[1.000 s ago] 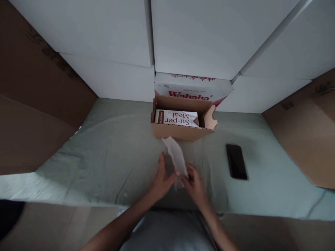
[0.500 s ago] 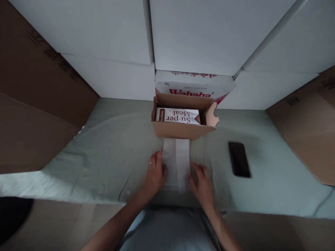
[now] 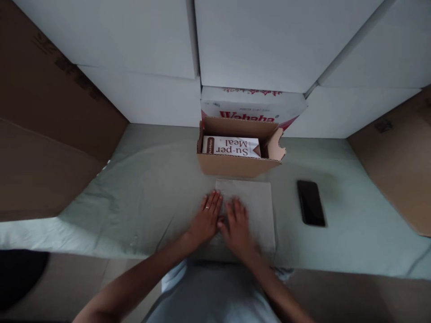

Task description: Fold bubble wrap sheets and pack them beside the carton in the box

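Note:
A pale, thin sheet of tissue paper (image 3: 259, 202) lies spread flat on the green cloth-covered table (image 3: 141, 197). My left hand (image 3: 208, 217) rests flat at the sheet's left edge, fingers stretched out, a ring on one finger. My right hand (image 3: 237, 224) lies flat on the sheet right beside it, fingers also spread. Just beyond the sheet stands a small open cardboard box (image 3: 235, 164) holding a white pack printed "Su-per Meal" (image 3: 232, 146).
A black phone (image 3: 311, 202) lies on the cloth to the right. White boxes (image 3: 269, 45) are stacked behind, one printed "Wahaha" (image 3: 249, 107). Brown cardboard (image 3: 43, 134) flanks the left and another piece (image 3: 397, 166) the right.
The tissue was held folded and lifted, then laid down as a narrow strip; now it is unfolded wider to the right, and both hands have come together flat on it.

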`<control>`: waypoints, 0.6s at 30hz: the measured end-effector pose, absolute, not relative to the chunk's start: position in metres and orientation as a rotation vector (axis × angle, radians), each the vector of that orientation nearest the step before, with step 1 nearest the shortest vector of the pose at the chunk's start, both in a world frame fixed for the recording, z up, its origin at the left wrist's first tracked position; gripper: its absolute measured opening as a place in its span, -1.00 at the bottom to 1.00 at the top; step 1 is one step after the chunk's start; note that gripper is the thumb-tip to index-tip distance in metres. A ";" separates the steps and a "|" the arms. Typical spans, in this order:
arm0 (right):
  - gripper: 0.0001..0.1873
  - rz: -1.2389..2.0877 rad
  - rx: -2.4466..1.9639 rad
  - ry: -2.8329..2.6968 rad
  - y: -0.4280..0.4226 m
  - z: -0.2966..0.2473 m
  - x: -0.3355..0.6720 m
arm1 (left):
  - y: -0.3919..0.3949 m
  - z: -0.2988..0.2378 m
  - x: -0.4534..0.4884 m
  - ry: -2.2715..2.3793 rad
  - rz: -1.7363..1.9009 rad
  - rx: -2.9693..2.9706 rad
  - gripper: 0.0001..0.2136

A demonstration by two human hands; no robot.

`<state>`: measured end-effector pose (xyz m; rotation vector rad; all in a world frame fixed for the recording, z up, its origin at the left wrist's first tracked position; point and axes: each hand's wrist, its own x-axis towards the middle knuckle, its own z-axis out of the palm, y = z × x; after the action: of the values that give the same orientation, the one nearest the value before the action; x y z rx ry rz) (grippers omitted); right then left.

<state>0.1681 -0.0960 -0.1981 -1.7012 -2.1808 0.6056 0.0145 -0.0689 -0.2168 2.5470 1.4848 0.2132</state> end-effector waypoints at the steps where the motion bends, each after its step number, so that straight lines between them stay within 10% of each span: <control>1: -0.30 0.539 -1.762 -2.184 -0.093 -0.201 0.185 | -0.070 -0.214 0.014 1.498 0.199 2.537 -0.40; 18: -0.35 0.417 -1.662 -2.379 -0.048 -0.203 0.211 | -0.011 -0.196 0.040 1.177 0.246 2.546 -0.38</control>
<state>0.2115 -0.0478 -0.2030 -1.6620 -2.3789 0.4174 0.0404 -0.0115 -0.1958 2.5462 1.1774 0.2456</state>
